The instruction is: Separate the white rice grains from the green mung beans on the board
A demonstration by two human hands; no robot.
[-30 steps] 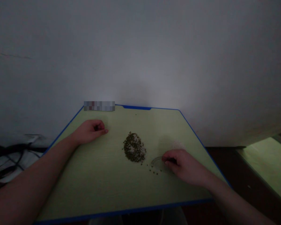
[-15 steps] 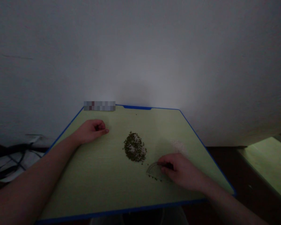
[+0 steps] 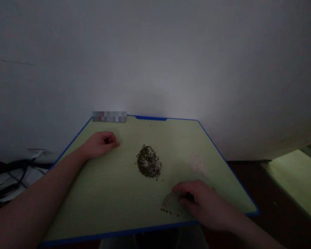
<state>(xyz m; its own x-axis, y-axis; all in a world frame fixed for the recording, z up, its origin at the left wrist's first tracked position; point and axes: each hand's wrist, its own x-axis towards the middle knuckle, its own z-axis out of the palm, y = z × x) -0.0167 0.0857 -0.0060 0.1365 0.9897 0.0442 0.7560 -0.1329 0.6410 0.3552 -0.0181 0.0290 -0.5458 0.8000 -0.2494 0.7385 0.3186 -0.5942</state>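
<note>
My right hand (image 3: 200,202) pinches a clear protractor (image 3: 168,202) close to the table's front edge. A few small dark beans lie in a line along the protractor's straight side. My left hand (image 3: 100,145) rests on the left of the table, its fingers curled in and nothing visible in them. Between my hands lies a pile of small greenish beans mixed with pale grains (image 3: 148,162). Beyond my right hand is a second pile, all of pale grains like rice (image 3: 197,163).
The light table (image 3: 114,200) has a blue rim and stands against a wall (image 3: 155,62). At its back left corner is a blurred-out flat object (image 3: 109,117). Dark cables (image 3: 18,173) hang off to the left. A lit pale surface (image 3: 298,180) is at the far right.
My right hand has drawn the protractor toward the table's front edge, with a few beans alongside it. More of the pale grain pile now shows. My left hand stays put.
</note>
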